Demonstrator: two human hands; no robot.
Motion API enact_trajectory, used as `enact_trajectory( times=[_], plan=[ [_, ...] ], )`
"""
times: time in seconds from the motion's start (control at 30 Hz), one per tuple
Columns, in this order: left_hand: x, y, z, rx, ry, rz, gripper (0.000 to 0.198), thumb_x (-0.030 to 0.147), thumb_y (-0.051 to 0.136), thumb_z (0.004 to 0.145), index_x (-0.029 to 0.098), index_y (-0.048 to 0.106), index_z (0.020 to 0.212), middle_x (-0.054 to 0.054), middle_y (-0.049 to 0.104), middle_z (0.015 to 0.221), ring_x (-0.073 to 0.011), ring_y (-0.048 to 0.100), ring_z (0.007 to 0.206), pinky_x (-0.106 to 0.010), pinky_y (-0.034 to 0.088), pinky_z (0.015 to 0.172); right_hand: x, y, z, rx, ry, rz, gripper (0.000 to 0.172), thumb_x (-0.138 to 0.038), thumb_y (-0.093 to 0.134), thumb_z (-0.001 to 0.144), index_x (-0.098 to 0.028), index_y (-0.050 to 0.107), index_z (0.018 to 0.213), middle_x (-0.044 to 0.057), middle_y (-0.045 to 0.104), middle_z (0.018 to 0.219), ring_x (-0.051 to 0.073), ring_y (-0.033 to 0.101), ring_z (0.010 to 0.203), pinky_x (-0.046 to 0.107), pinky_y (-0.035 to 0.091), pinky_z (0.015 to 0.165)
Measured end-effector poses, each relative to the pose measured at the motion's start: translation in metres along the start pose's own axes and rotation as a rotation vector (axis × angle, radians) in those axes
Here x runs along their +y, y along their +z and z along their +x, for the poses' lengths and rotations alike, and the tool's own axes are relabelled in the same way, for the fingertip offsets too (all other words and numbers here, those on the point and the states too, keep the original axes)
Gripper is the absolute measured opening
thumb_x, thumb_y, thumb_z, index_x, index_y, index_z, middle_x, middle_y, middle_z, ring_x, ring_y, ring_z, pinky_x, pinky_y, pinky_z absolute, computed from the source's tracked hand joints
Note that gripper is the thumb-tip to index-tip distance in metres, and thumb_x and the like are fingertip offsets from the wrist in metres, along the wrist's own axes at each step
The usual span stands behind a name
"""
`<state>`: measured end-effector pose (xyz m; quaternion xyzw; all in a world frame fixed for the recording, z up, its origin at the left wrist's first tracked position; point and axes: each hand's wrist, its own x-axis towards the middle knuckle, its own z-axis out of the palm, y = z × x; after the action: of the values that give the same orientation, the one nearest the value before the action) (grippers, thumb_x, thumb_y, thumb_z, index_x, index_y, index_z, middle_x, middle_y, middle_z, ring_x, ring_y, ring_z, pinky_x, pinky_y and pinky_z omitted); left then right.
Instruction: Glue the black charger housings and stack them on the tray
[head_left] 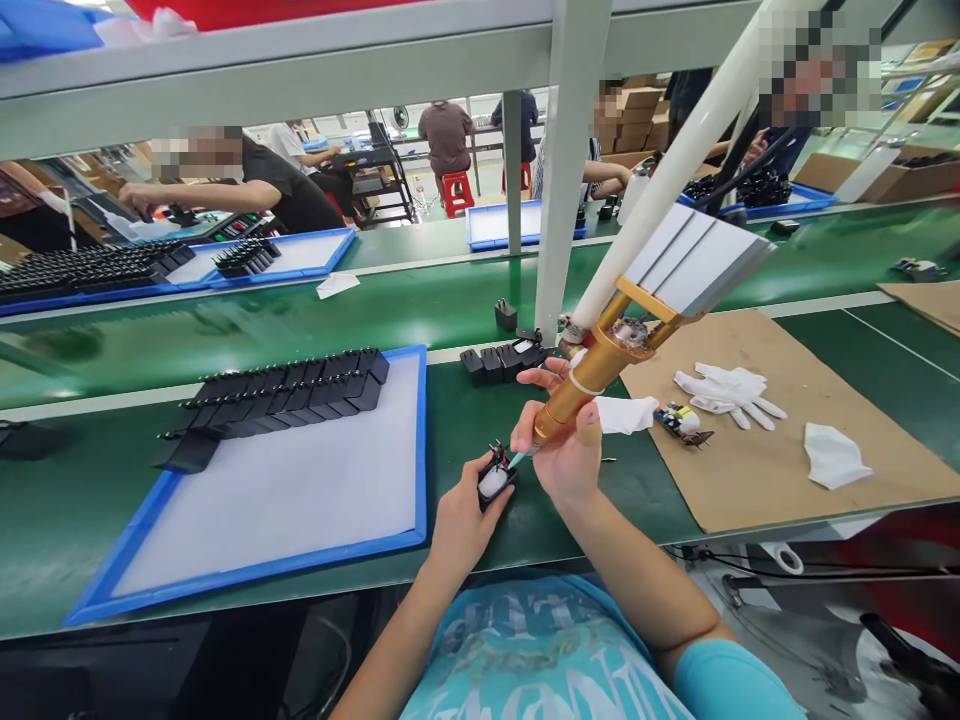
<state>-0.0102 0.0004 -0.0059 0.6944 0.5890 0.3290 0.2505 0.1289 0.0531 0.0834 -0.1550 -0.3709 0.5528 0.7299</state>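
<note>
My left hand (461,515) grips a small black adapter housing (496,482) whose open top shows white material and wires. In my right hand (570,450) is a gold-coloured glue dispenser (581,395), held at a slant. Its pale blue nozzle (517,460) points down into the housing; whether the tip touches the inside I cannot tell. Just beyond my hands, several black adapter housings (491,365) stand in a row, and one more (505,316) sits behind them on the green belt.
Left of my hands lies a blue-rimmed tray (421,450) with rows of black adapters (285,395). Cardboard (750,500) on the right bears white gloves (727,390), a circuit board (681,422) and a white cloth (834,455). A metal post (562,160) rises ahead. Co-workers sit beyond the belt.
</note>
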Motion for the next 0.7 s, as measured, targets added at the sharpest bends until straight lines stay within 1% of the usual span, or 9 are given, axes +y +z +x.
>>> enact_trajectory(
  times=[0.13,0.3,0.37,0.53,0.6,0.7],
  plan=[
    [0.005,-0.007,0.000,0.069,0.041,0.020,0.031,0.032,0.063,0.082,0.022,0.051,0.109,-0.005,0.068,0.101,-0.0200,0.067,0.091,-0.032,0.053,0.077,0.001,0.004,-0.001,-0.018,0.008,0.009,0.041,-0.058,0.053,0.084,-0.026,0.052,0.110,0.003,0.066,0.104,0.006,0.056,0.041,0.023,0.046,0.039],
    [0.013,-0.016,0.002,0.102,0.015,-0.024,0.029,0.029,0.064,0.079,0.022,0.052,0.105,-0.003,0.068,0.093,-0.0175,0.067,0.080,-0.028,0.052,0.070,0.000,0.006,-0.002,-0.004,0.011,-0.039,0.045,-0.060,0.051,0.084,-0.025,0.050,0.112,0.006,0.069,0.104,0.007,0.055,0.039,0.023,0.044,0.037],
    [0.016,-0.019,0.002,0.101,0.009,-0.029,0.029,0.029,0.065,0.078,0.022,0.052,0.103,-0.002,0.068,0.090,-0.0170,0.066,0.076,-0.028,0.051,0.067,0.000,0.006,-0.001,-0.001,0.006,-0.055,0.042,-0.060,0.050,0.085,-0.025,0.050,0.108,0.006,0.070,0.104,0.007,0.055,0.039,0.022,0.044,0.036],
    [0.019,-0.019,0.001,0.070,-0.011,-0.046,0.029,0.031,0.065,0.078,0.022,0.052,0.102,-0.002,0.068,0.090,-0.0174,0.067,0.076,-0.028,0.051,0.067,0.001,0.007,0.001,-0.015,-0.038,-0.047,0.032,-0.056,0.047,0.088,-0.024,0.049,0.092,0.004,0.072,0.102,0.006,0.054,0.037,0.020,0.044,0.036],
    [0.019,-0.019,0.000,0.066,-0.021,-0.056,0.029,0.031,0.064,0.078,0.022,0.051,0.102,-0.002,0.069,0.091,-0.0175,0.067,0.077,-0.028,0.051,0.067,0.002,0.008,0.001,-0.015,-0.041,-0.049,0.034,-0.057,0.048,0.087,-0.024,0.049,0.096,0.005,0.072,0.103,0.006,0.054,0.037,0.021,0.045,0.036],
    [0.018,-0.020,0.001,0.065,-0.036,-0.075,0.030,0.031,0.064,0.078,0.023,0.050,0.103,-0.002,0.069,0.091,-0.0178,0.067,0.077,-0.029,0.051,0.068,0.002,0.009,0.001,0.003,-0.028,-0.071,0.042,-0.061,0.048,0.085,-0.026,0.048,0.109,0.007,0.071,0.109,0.006,0.054,0.037,0.022,0.046,0.035]
  ],
)
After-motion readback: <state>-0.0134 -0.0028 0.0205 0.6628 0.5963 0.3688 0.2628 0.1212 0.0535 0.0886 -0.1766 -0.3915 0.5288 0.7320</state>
